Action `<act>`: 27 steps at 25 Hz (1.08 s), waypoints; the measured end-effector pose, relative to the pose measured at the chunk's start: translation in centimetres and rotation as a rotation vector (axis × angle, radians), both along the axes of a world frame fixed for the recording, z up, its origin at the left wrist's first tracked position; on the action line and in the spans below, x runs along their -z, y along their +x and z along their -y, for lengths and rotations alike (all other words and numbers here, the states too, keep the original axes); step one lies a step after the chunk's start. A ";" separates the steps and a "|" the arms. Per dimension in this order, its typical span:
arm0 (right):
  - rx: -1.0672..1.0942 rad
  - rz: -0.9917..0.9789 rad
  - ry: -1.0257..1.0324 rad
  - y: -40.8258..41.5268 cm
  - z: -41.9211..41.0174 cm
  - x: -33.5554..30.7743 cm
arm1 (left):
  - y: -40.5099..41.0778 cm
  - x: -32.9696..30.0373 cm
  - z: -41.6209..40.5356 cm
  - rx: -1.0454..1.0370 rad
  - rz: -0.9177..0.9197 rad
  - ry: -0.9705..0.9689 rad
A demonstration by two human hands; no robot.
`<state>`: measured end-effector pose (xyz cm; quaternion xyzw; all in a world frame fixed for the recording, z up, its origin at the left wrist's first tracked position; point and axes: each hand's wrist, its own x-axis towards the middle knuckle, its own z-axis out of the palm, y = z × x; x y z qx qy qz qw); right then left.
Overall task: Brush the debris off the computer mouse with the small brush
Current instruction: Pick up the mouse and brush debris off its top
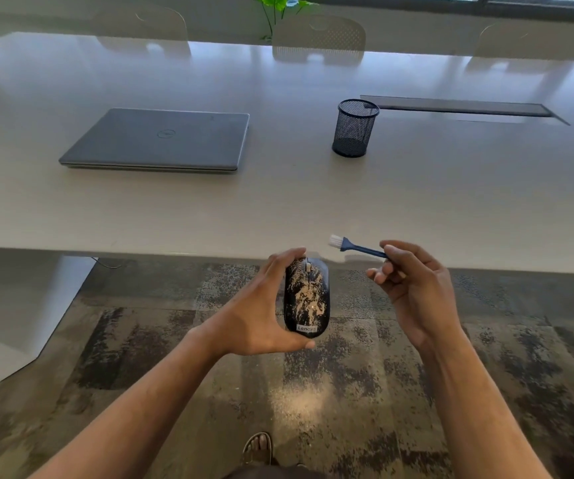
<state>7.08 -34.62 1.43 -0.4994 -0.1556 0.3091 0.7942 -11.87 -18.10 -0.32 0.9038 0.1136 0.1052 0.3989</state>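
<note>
Nearest the lens: two bare forearms reaching forward, and below them a sandalled foot (258,447) on the mottled carpet (147,340).

Left hand (254,316) wrapped around the left flank of the computer mouse (307,299), fingertips curled over its front end, thumb under the rear by the Lenovo label. Mouse held in the air just short of the table (278,202) edge, top face up, black shell blotched with tan debris around the scroll wheel and down the back.

Right hand (413,288) pinching the blue handle of the small brush (354,246) between thumb and forefinger, other fingers loosely curled. Brush angled up and to the left, white bristles clear of the mouse, just above and right of its front.

Farther out on the table: closed grey laptop (161,140) to the left, black mesh pen cup (354,127) upright to the right, well apart. Beyond, pale chairs (318,39) and a green plant (275,5).
</note>
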 end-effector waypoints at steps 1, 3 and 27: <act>-0.013 -0.017 0.003 -0.1 0.3 0.3 | -0.2 0.3 0.4 -0.006 0.001 -0.006; -0.037 -0.047 0.016 -0.4 0.8 0.7 | -0.6 0.7 1.1 -0.007 0.002 -0.015; -0.017 0.359 -0.250 0.6 2.3 1.2 | -0.2 2.5 4.4 0.022 0.002 -0.081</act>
